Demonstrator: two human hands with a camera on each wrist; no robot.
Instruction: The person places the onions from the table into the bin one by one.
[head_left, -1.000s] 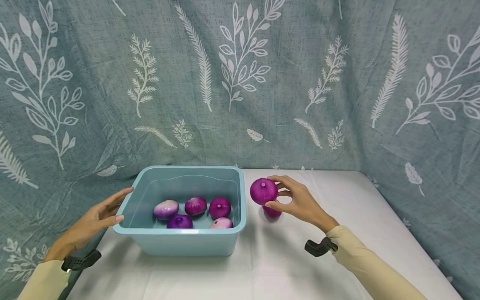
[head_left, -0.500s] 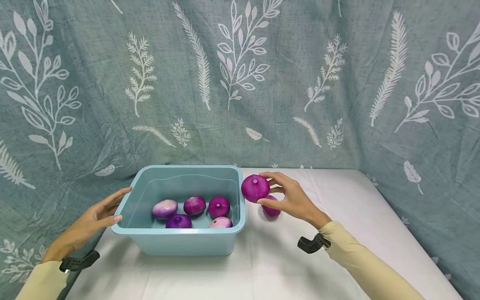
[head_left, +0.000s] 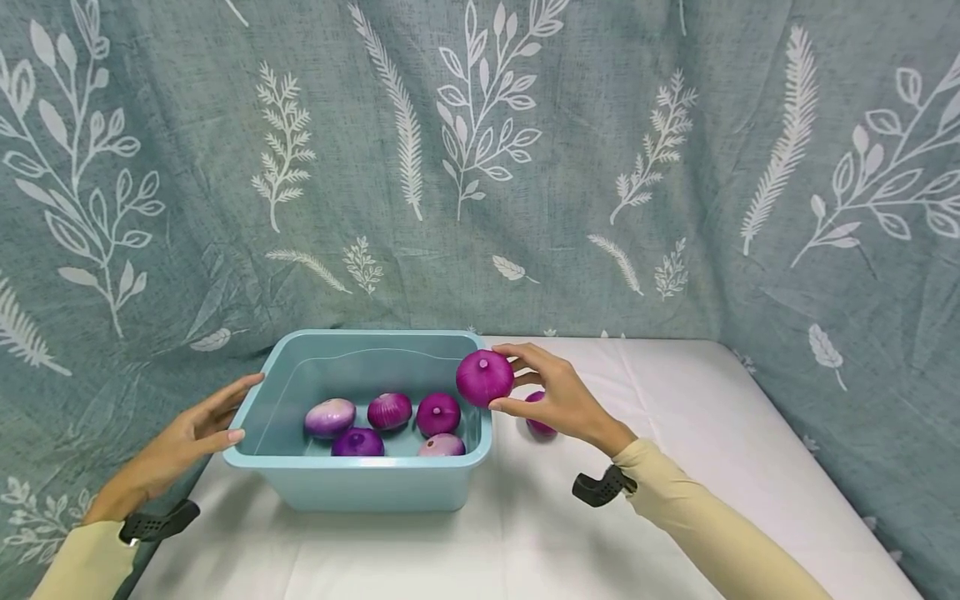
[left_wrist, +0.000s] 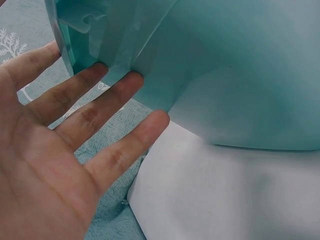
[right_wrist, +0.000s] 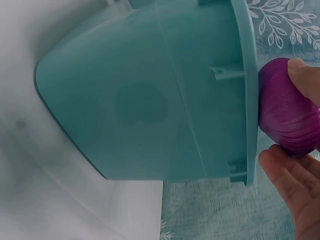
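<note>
A red onion (head_left: 484, 379) is pinched between the thumb and fingers of my right hand (head_left: 555, 396), over the right rim of a blue plastic tub (head_left: 367, 486). In the right wrist view the held onion (right_wrist: 287, 110) appears just above the tub's rim (right_wrist: 251, 100). My left hand (head_left: 176, 446) touches the tub's left side, thumb at the rim. Its fingers (left_wrist: 112, 95) lie fairly straight against the outer wall in the left wrist view. Inside the tub sit several onions, among them a pale purple one (head_left: 330, 418) and a dark one (head_left: 358, 442).
Another red onion (head_left: 540, 417) rests on the white tabletop (head_left: 645, 500) right of the tub, partly hidden behind my right hand. A blue-green curtain with white leaf prints (head_left: 420, 275) hangs behind the table and along both sides.
My right hand has carried the red onion left, from above the onion on the table to over the tub's right rim. My left hand has stayed at the tub's left side.
</note>
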